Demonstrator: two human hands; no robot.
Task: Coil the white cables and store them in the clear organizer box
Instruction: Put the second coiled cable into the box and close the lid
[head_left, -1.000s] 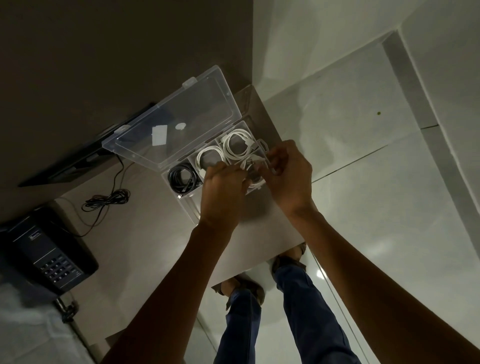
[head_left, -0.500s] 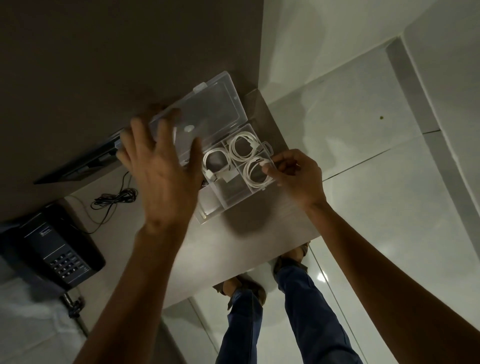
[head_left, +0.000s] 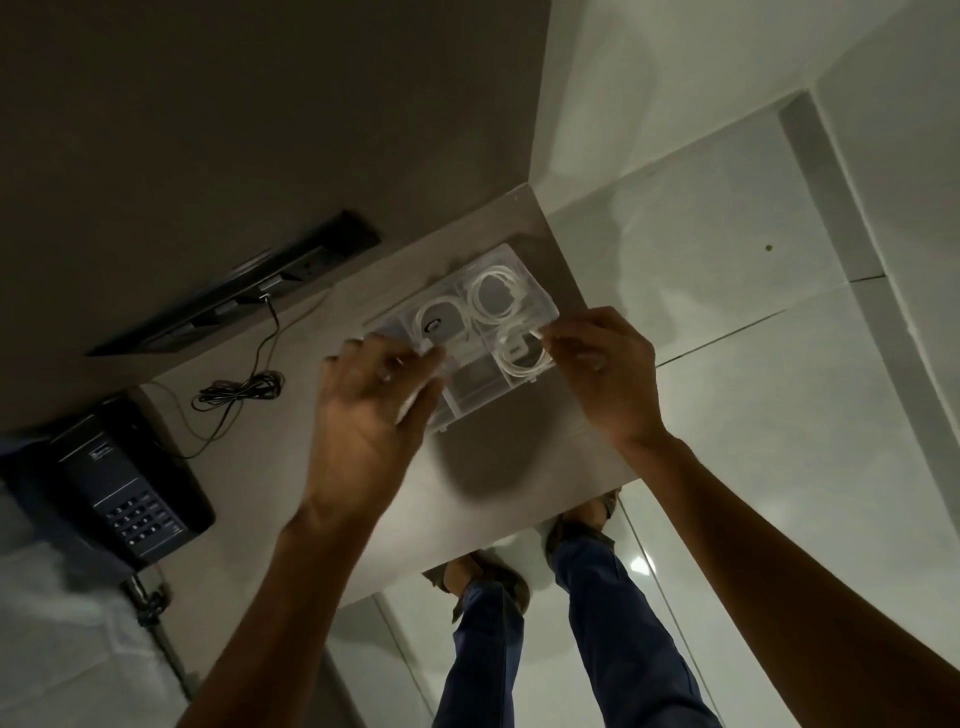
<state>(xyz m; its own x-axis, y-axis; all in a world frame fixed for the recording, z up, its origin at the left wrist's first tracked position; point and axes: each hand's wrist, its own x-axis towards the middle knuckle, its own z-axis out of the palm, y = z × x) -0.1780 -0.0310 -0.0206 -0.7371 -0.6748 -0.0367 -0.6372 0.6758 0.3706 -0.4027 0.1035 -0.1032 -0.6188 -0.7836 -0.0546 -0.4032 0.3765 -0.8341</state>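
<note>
The clear organizer box lies flat on the grey table, near its far right corner, with its lid down. Through the lid I see three coiled white cables, one per compartment. A black coil in the left compartment is hidden by my left hand, which rests its fingers on the lid's near left part, slightly blurred. My right hand pinches the box's right edge beside the nearest white coil.
A black desk phone sits at the table's left. A bundled black cord runs to a black socket strip on the wall. The table's right edge drops to a tiled floor where my legs stand.
The lid, upright a second ago, has swung down and now covers the box. My left hand moved from the lid's top down to the box front; my right hand stayed at the right edge.
</note>
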